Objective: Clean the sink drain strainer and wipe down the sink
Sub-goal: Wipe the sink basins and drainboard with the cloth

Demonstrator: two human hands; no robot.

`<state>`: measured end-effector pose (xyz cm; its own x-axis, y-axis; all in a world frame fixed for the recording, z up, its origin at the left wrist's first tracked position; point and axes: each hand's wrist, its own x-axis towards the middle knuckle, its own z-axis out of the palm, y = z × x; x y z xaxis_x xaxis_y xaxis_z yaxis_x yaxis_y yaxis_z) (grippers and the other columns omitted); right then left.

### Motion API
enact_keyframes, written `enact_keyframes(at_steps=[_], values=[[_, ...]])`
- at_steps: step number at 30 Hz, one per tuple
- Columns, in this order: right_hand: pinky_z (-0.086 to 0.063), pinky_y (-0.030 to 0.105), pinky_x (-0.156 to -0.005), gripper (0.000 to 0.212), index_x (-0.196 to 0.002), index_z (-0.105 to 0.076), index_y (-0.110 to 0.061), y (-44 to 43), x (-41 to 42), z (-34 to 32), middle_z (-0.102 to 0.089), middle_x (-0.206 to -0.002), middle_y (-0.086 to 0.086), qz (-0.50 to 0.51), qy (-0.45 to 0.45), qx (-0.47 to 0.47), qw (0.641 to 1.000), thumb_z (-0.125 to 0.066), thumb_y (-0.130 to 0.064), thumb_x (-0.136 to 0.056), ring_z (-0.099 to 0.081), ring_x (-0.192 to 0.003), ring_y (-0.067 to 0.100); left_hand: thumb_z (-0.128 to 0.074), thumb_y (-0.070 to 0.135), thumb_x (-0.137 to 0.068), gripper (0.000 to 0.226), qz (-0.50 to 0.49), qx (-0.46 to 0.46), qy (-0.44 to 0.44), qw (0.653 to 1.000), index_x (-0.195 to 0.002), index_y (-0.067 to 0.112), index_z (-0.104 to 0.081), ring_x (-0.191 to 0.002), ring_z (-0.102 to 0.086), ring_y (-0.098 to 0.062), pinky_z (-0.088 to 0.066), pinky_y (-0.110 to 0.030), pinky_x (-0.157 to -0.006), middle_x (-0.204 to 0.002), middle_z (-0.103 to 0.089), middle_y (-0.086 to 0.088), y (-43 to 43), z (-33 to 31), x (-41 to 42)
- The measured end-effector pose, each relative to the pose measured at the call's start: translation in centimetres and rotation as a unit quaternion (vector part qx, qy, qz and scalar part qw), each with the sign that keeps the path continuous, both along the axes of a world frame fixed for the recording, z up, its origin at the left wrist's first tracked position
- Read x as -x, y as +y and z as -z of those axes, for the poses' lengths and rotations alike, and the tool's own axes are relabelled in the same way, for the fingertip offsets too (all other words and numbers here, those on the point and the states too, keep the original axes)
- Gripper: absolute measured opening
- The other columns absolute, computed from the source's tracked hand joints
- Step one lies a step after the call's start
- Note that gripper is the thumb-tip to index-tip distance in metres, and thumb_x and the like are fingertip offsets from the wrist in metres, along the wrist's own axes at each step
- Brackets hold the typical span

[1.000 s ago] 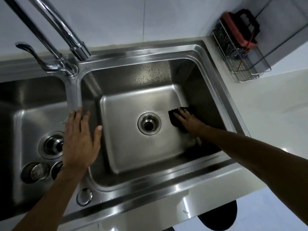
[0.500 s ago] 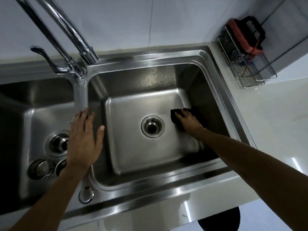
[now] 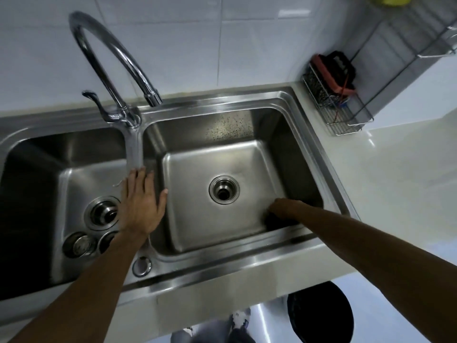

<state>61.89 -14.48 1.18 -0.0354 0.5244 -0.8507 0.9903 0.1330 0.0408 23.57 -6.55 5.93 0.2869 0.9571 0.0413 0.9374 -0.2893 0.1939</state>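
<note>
Pressing a dark pad down with the right hand. Fingers folded under and out of sight, so cannot tell how tightly closed around it. Working low in the corner of the sink, right of the open drain and nearer the body, likely chasing grime lodged along the floor-wall seam.

Bracing with the left hand, spread flat and holding nothing, on the divider just left of the drain, probably to carry weight while leaning in.

Further left of the drain, in the other basin and toward the front edge: strainer basket lying out of its seat, apparently set aside to leave the floor free for wiping. Second round piece beside it, partly hidden by the forearm.

Judged mid-wipe, strainer not yet refitted. Behind the drain, speckled droplets on the back wall, seemingly not yet wiped. Well right of the drain and back, wire rack of scourers on the counter.
</note>
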Motion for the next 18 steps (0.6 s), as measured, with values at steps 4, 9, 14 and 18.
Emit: enact_keyframes(at_steps=[4, 9, 14, 18], values=[[-0.042, 0.042, -0.107, 0.050, -0.138, -0.055, -0.007, -1.0, 1.5, -3.9, -0.053, -0.143, 0.014, 0.062, 0.000, 0.026, 0.998, -0.056, -0.039, -0.100, -0.051, -0.129, 0.032, -0.044, 0.045, -0.100, 0.064, 0.030, 0.045, 0.011, 0.998, -0.148, 0.002, -0.039, -0.148, -0.024, -0.039, -0.018, -0.050, -0.121, -0.156, -0.034, -0.023, -3.2, -2.2, -1.8], [-0.044, 0.033, -0.090, 0.043, -0.134, -0.056, -0.009, -1.4, 2.8, -10.7, -0.057, -0.136, 0.009, 0.142, 0.034, -0.026, 0.989, -0.054, -0.037, -0.100, -0.056, -0.108, 0.025, -0.058, 0.034, -0.095, 0.060, 0.142, 0.066, 0.013, 0.988, -0.146, 0.005, -0.044, -0.145, -0.033, -0.035, -0.023, -0.045, -0.120, -0.152, -0.042, -0.019, -6.2, -6.9, -5.3], [-0.041, 0.029, -0.080, 0.031, -0.123, -0.061, -0.009, -1.0, 4.3, -18.9, -0.062, -0.125, 0.013, 0.135, 0.101, -0.146, 0.975, -0.060, -0.029, -0.099, -0.060, -0.112, 0.029, -0.057, 0.036, -0.096, 0.058, 0.190, 0.049, -0.011, 0.981, -0.145, 0.008, -0.045, -0.142, -0.037, -0.030, -0.024, -0.039, -0.120, -0.150, -0.046, -0.014, -7.0, -13.5, -10.3], [-0.047, 0.031, -0.079, 0.033, -0.116, -0.055, -0.009, -0.3, 5.0, -26.7, -0.063, -0.116, 0.016, 0.171, 0.181, -0.262, 0.932, -0.068, -0.020, -0.088, -0.061, -0.106, 0.030, -0.061, 0.042, -0.093, 0.064, 0.226, 0.057, -0.051, 0.971, -0.147, 0.013, -0.042, -0.137, -0.041, -0.023, -0.030, -0.034, -0.114, -0.146, -0.047, -0.007, -6.4, -20.3, -13.2]])
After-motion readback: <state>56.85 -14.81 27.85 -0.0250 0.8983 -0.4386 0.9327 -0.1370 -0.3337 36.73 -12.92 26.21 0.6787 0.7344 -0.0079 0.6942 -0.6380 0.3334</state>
